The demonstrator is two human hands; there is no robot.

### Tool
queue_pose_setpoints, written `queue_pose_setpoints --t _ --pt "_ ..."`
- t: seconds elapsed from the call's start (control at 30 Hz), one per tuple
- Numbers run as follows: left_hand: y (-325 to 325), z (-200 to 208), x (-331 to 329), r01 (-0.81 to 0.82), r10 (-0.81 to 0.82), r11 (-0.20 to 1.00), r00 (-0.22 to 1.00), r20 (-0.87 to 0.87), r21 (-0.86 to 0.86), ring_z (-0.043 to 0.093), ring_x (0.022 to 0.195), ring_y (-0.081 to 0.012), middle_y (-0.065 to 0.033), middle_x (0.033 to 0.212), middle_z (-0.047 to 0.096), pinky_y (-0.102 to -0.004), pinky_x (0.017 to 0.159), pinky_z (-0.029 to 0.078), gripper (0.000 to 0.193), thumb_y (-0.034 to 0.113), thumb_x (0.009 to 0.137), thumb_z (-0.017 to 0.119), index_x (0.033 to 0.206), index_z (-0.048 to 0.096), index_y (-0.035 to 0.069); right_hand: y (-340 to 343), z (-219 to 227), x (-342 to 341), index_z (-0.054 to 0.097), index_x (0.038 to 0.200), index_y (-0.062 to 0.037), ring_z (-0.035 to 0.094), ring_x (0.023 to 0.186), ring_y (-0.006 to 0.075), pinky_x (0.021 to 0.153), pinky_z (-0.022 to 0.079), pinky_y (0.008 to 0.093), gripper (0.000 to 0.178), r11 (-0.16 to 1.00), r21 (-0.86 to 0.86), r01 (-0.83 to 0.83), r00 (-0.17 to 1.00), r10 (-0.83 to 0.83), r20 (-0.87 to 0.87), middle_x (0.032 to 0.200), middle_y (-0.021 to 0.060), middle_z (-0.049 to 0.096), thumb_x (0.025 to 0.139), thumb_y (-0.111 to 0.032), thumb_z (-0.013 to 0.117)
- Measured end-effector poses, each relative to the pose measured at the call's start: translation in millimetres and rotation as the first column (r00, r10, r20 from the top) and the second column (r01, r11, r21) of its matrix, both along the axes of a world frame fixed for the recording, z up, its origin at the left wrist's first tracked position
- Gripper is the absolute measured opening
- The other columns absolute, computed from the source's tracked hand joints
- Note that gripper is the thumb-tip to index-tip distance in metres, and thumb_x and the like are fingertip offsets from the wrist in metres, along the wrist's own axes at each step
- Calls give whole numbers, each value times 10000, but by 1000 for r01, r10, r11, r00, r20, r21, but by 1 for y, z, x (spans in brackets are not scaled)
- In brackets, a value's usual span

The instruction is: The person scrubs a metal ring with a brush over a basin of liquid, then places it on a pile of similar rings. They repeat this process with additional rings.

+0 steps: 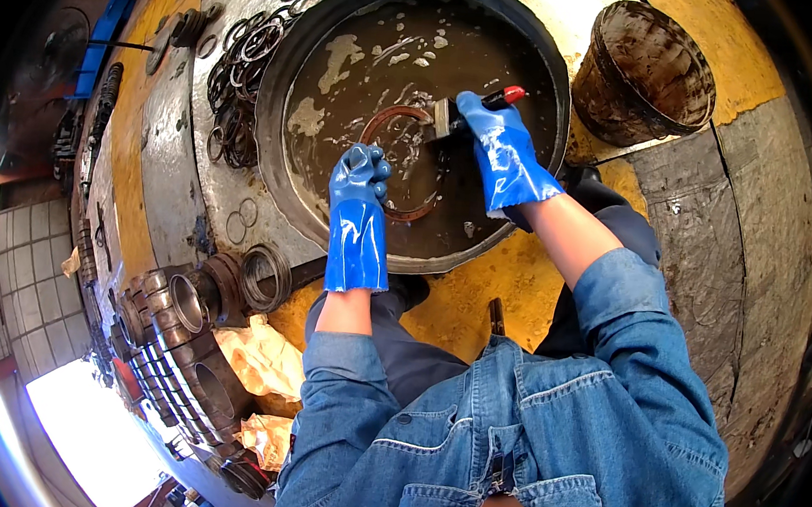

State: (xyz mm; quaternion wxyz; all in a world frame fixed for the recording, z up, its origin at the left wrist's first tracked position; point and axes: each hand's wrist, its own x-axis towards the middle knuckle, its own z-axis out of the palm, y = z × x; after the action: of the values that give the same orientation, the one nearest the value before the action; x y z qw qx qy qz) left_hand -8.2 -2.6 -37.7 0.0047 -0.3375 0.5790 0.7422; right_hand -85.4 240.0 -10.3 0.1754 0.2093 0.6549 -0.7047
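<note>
Both my hands wear blue rubber gloves over a wide round tub [275,174] of murky brown liquid with pale foam patches. My left hand [360,172] is closed on a reddish-brown metal ring [389,114], gripping its left side. The ring's lower part [413,214] dips at the liquid's surface. In my right hand [495,128] is a paintbrush with a black handle and a red tip [514,94]. Its bristle end [441,117] touches or nearly touches the ring's upper right edge.
A dirty brown bucket [658,78] stands right of the tub. Many thin dark rings [251,50] lie heaped to the left. Stacked metal rings and cylinders [191,300] sit at lower left, with crumpled brown paper [262,356] beside them. Stained boards and metal sheets cover the floor.
</note>
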Motion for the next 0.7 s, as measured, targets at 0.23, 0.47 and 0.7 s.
queue_pose_setpoints --t 0.23,0.47,0.7 --pt "2 1 2 56 -43 988 995 -91 143 603 633 -125 -47 927 717 -299 545 463 397 471 1025 692 1166 686 100 4 -16 -14 746 926 7 681 708 219 701 531 396 421 929 262 -260 966 250 74 769 138 730 906 -405 662" --pt "2 -17 1 -17 33 982 996 -84 185 738 937 -284 -205 1244 740 -411 777 574 608 547 1093 525 1379 622 19 -25 10 -12 765 1034 -13 689 776 209 724 535 355 391 919 -350 -183 983 158 -99 870 118 746 946 -385 684" --pt "19 -6 -10 -223 236 893 972 15 392 671 1193 -360 -206 1394 664 -497 1060 548 632 516 1127 435 1460 575 -2 -44 26 27 788 1058 -38 621 738 153 690 502 335 394 929 -182 -323 945 305 -120 806 37 705 954 -402 679"
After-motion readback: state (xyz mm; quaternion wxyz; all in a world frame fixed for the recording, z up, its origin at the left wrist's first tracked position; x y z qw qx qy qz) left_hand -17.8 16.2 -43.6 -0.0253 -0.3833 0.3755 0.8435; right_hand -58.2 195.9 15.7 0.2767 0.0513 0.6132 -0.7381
